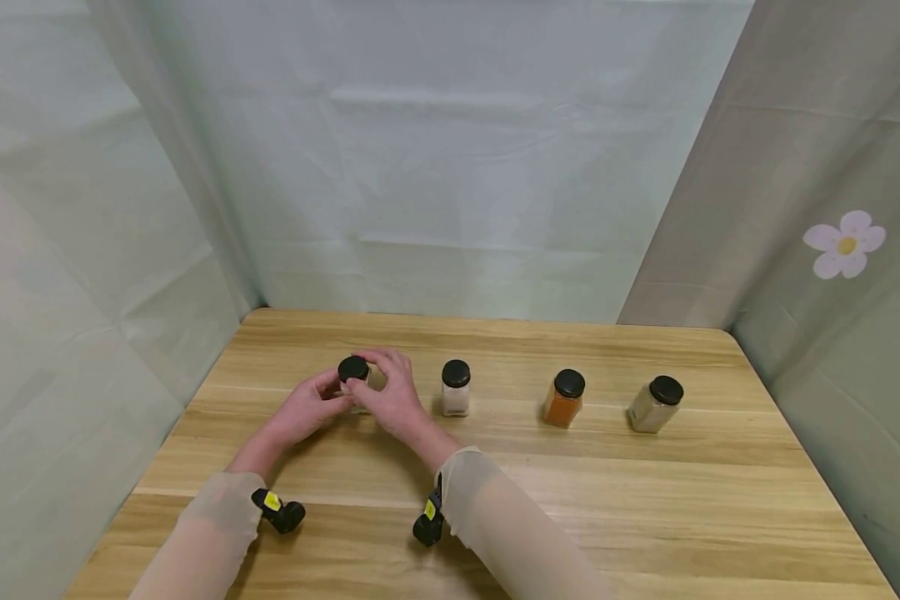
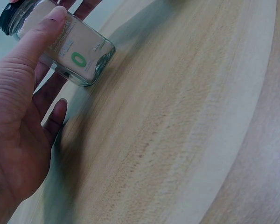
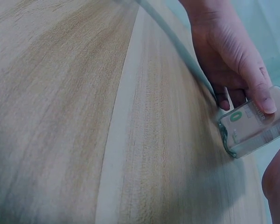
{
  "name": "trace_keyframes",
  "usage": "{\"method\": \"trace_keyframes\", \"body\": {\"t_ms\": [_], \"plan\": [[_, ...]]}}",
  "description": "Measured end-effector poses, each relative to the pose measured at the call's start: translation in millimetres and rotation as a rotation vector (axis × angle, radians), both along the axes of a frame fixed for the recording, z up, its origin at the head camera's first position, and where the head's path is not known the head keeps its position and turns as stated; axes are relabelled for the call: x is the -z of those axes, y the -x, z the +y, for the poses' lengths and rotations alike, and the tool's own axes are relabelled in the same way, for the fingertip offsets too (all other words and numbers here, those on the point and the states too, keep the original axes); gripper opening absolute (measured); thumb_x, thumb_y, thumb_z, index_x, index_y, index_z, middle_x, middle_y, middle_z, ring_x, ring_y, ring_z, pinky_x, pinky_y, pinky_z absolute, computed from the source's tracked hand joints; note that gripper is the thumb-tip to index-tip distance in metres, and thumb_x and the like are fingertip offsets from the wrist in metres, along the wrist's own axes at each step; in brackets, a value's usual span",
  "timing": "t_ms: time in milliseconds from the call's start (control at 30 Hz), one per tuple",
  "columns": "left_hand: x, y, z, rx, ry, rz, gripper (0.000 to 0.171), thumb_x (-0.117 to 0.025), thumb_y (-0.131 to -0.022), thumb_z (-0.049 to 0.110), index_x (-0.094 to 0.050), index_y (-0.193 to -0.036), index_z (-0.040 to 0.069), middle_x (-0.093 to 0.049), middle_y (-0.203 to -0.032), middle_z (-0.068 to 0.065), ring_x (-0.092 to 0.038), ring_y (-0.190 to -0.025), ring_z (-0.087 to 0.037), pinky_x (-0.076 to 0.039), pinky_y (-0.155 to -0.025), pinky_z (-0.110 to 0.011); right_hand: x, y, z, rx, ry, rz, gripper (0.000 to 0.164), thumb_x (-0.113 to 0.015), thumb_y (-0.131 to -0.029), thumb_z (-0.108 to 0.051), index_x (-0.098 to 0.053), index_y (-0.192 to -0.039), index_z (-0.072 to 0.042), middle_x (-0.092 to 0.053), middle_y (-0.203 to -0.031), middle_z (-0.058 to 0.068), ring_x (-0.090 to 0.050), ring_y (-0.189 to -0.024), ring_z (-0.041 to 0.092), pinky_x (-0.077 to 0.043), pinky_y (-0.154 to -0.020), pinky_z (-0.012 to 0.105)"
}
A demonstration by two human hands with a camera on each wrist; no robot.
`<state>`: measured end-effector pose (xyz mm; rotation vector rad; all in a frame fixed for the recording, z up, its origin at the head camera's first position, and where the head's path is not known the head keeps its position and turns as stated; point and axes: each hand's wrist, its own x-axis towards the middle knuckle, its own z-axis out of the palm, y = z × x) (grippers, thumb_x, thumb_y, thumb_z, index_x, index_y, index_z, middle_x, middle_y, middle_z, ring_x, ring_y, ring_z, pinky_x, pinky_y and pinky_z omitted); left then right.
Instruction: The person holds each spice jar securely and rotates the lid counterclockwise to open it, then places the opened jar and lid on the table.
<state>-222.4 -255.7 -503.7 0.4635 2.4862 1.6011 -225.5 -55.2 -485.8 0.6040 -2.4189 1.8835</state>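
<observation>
One jar (image 2: pixel 86 44) I see gripped by my left hand (image 1: pixel 307 410), right hand (image 1: pixel 396 402) pinching its lid (image 1: pixel 353 367); three more jars (image 1: pixel 562 409) right of it.

The left hand (image 3: pixel 228 51) grips a clear glass jar (image 3: pixel 252 133) of pale contents, its thumb lying on the jar's face near a green ring (image 3: pixel 235 116), with part of the right hand (image 3: pixel 277 182) just below the jar, the wood-grained bench (image 3: pixel 60 116) left of it and a pale backdrop (image 3: pixel 268 23) above it
</observation>
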Motion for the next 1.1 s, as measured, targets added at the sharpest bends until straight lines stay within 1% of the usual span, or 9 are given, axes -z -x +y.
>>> {"method": "trace_keyframes", "body": {"t_ms": [333,467,567,700,833,933,1100], "plan": [[1.6,1.5,0.0,0.004,-0.01,0.007,0.052,-0.071,-0.099,0.024,-0.055,-0.147,0.012,-0.059,-0.14,-0.011,-0.053,-0.124,-0.017,-0.045,-0.098,-0.023,0.1,0.5,-1.9,0.009,0.0,0.017,0.038,-0.073,-0.095,-0.029,-0.068,-0.133,-0.026,-0.05,-0.138,-0.013,-0.034,-0.135,0.01,-0.033,-0.111,0.043],[2.5,2.2,-0.2,0.005,-0.016,0.012,0.051,-0.071,-0.099,0.022,-0.055,-0.147,0.011,-0.058,-0.142,-0.011,-0.053,-0.123,-0.015,-0.046,-0.096,-0.023,-1.9,1.1,-3.0,0.008,0.008,0.021,0.038,-0.072,-0.096,-0.029,-0.067,-0.134,-0.026,-0.051,-0.137,-0.013,-0.034,-0.135,0.009,-0.033,-0.11,0.043],[2.5,2.1,-0.1,0.005,-0.021,0.011,0.053,-0.071,-0.099,0.022,-0.055,-0.148,0.01,-0.057,-0.144,-0.012,-0.054,-0.121,-0.016,-0.048,-0.094,-0.025,-5.0,1.5,-3.5,0.014,0.016,0.02,0.039,-0.072,-0.096,-0.03,-0.067,-0.134,-0.024,-0.052,-0.137,-0.011,-0.034,-0.134,0.009,-0.034,-0.11,0.043],[1.3,1.2,0.2,0.0,-0.017,-0.007,0.055,-0.073,-0.097,0.024,-0.054,-0.148,0.014,-0.057,-0.144,-0.01,-0.057,-0.119,-0.018,-0.05,-0.091,-0.026,-12.4,1.3,-2.8,0.033,0.045,0.012,0.038,-0.075,-0.094,-0.029,-0.067,-0.131,-0.024,-0.053,-0.136,-0.01,-0.037,-0.132,0.007,-0.035,-0.109,0.041],[0.7,0.4,0.0,-0.014,0.004,-0.029,0.056,-0.074,-0.096,0.028,-0.055,-0.147,0.017,-0.059,-0.142,-0.007,-0.056,-0.117,-0.023,-0.049,-0.091,-0.028,-22.1,1.0,-1.4,0.027,0.122,0.027,0.037,-0.078,-0.09,-0.025,-0.068,-0.126,-0.023,-0.055,-0.134,-0.009,-0.04,-0.131,0.009,-0.034,-0.111,0.043],[0.3,0.6,-0.2,-0.024,0.02,-0.04,0.057,-0.075,-0.096,0.032,-0.055,-0.148,0.019,-0.056,-0.146,-0.006,-0.052,-0.122,-0.025,-0.047,-0.094,-0.027,-29.8,-0.1,0.6,0.002,0.177,0.036,0.038,-0.079,-0.089,-0.022,-0.067,-0.125,-0.02,-0.056,-0.135,-0.007,-0.043,-0.131,0.01,-0.033,-0.112,0.045],[-0.7,1.3,0.0,-0.013,0.011,-0.054,0.059,-0.073,-0.097,0.033,-0.053,-0.15,0.02,-0.048,-0.154,-0.005,-0.046,-0.134,-0.026,-0.044,-0.099,-0.025,-41.7,-3.1,4.6,-0.031,0.215,0.03,0.037,-0.079,-0.09,-0.02,-0.066,-0.124,-0.017,-0.056,-0.135,-0.01,-0.044,-0.132,0.009,-0.033,-0.112,0.043]]}}
